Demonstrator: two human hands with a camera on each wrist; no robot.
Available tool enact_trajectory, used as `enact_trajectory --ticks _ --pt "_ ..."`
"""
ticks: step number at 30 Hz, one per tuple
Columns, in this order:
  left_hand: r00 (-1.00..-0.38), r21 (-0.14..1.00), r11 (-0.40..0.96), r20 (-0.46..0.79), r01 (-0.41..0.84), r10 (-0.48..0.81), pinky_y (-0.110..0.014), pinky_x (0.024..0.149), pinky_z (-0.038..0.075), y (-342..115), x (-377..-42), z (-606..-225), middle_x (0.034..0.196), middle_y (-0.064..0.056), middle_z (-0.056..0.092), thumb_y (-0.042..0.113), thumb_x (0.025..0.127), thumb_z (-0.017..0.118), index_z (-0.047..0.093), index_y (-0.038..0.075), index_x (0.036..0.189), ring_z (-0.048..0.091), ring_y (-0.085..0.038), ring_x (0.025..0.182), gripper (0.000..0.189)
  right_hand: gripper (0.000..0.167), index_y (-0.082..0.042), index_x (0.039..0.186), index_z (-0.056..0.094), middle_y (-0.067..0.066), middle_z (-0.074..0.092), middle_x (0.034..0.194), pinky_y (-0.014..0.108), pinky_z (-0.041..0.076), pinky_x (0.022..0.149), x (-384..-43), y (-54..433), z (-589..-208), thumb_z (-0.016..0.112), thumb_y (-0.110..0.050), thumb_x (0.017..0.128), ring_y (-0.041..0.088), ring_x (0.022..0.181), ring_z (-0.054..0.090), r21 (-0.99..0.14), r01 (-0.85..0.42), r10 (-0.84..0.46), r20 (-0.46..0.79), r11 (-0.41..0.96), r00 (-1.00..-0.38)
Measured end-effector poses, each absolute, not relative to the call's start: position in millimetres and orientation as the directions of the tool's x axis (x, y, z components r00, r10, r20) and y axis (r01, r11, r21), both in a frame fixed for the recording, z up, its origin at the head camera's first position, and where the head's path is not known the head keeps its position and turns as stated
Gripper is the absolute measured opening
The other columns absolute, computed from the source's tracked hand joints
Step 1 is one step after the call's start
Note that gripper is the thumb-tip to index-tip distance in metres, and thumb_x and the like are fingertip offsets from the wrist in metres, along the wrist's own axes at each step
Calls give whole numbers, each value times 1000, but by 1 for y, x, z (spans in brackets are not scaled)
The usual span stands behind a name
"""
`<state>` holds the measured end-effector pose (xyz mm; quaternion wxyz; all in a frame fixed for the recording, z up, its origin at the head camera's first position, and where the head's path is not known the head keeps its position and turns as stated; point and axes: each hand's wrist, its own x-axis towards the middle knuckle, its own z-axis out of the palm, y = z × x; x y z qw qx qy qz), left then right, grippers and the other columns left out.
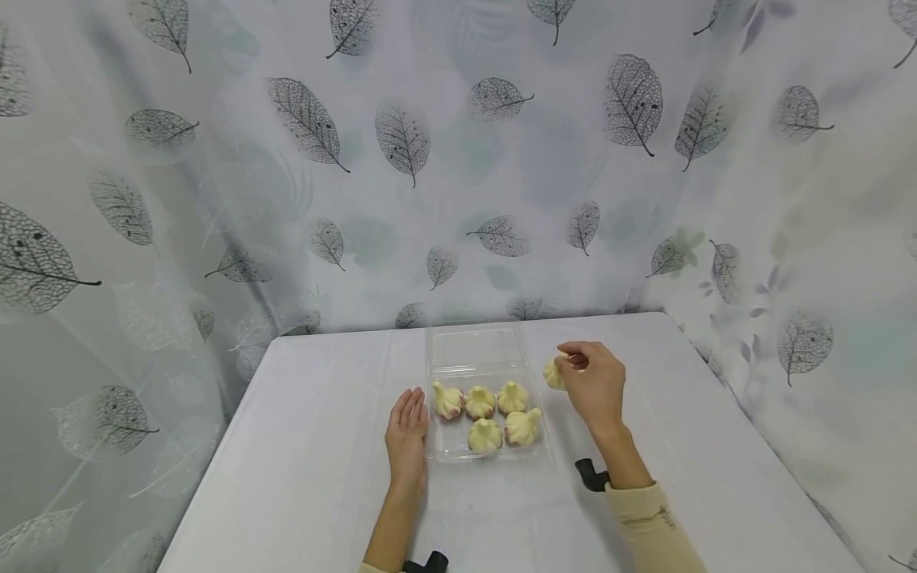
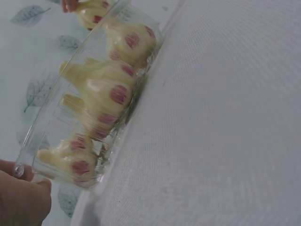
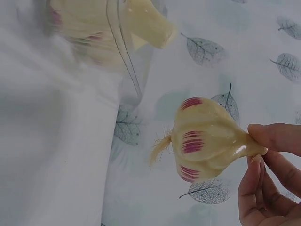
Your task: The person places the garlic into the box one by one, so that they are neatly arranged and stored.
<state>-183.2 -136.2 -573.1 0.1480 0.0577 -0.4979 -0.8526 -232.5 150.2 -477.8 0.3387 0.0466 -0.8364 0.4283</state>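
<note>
My right hand (image 1: 596,387) pinches a garlic bulb (image 3: 202,143) by its stem, between thumb and fingertips. The bulb is pale yellow with purple streaks and a tuft of roots, held up to the right of a clear plastic box (image 1: 447,455). My left hand (image 1: 408,438) lies along the box's left side, its fingers fairly straight; the left wrist view shows the fingertips at the box's corner. Inside the box stand several more garlic bulbs (image 1: 485,435), in a back row and a front row. The front left spot shows bare plastic.
The box's clear lid (image 1: 476,348) is folded back behind it on the white-covered table (image 1: 315,477). A curtain with a leaf print (image 1: 458,175) hangs behind and at both sides. Black camera mounts (image 1: 591,475) sit on the wrists.
</note>
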Motion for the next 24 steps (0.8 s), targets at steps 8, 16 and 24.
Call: enact_trajectory --ticks 8,16,24 --pt "-950 863 -464 54 199 -307 -29 122 37 -138 -184 -573 161 -23 37 -18 101 41 29 -7 157 33 -33 154 58 19 -4 98 80 10 74 92 24 55 68 -233 141 -475 85 2 81 23 78 69 -676 -378 189 608 633 -771" --pt "-950 864 -463 54 199 -307 -30 123 36 -138 -185 -572 162 -24 37 -19 101 39 28 -8 157 32 -33 154 58 20 -3 98 80 10 74 91 35 59 68 -230 133 -471 85 4 80 24 77 69 -675 -403 177 619 619 -765" --pt "-949 862 -466 48 197 -313 -30 123 36 -137 -184 -572 161 -25 37 -20 100 39 30 -8 156 33 -34 153 58 20 -3 98 80 10 74 91 44 62 68 -226 123 -470 85 4 81 25 76 69 -683 -427 170 624 593 -763"
